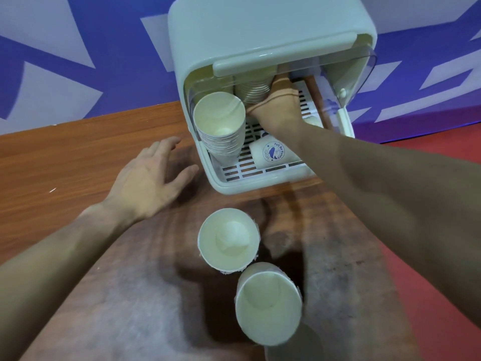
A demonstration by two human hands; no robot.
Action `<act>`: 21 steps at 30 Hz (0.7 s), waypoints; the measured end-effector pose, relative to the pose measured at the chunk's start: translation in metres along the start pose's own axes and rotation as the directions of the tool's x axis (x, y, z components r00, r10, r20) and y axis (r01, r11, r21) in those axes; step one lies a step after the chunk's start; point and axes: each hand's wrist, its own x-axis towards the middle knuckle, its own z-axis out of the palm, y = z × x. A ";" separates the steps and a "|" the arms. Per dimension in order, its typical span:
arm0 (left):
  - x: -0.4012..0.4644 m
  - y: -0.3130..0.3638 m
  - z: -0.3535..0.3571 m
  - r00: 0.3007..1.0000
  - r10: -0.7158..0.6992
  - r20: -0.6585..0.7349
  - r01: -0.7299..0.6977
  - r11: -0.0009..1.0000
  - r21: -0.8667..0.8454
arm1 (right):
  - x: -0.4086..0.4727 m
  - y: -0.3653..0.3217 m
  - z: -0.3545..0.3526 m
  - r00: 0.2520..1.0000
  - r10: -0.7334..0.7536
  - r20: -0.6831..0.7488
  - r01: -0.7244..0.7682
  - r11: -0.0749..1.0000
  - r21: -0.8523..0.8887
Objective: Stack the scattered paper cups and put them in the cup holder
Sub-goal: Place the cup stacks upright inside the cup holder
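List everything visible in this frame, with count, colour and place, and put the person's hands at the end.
cup holder: one, pale green box with a clear flip-up door, at the table's far edge, door open
front cup stack: one, white, inside the holder at left
rear cup stack: one, white, deeper in the holder, partly seen through the door
printed cup: one, white with a blue logo, lying on its side on the holder's slotted tray
cup stacks on table: two, white, in front of the holder
table: one, brown wood grain
wall: blue and white
floor: red, at right
left hand: fingers spread, over the table
right hand: inside the holder beside the rear stack; grip unclear
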 end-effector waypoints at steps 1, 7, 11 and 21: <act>-0.001 -0.002 0.001 1.000 -0.009 0.005 0.009 1.000 -0.002 | -0.001 0.000 0.000 1.000 -0.015 0.000 0.015 1.000 -0.005; -0.009 -0.007 0.004 0.999 -0.033 0.034 0.033 0.999 -0.003 | 0.004 0.003 -0.004 0.997 -0.060 0.045 0.063 0.996 -0.069; -0.009 -0.004 0.002 0.999 -0.030 0.033 0.031 0.999 -0.019 | 0.009 0.004 -0.012 0.985 -0.022 0.170 0.036 0.996 -0.081; -0.017 0.014 -0.026 0.994 0.029 0.104 -0.037 0.996 0.082 | -0.010 0.018 -0.100 0.863 -0.002 0.506 0.207 0.913 -0.351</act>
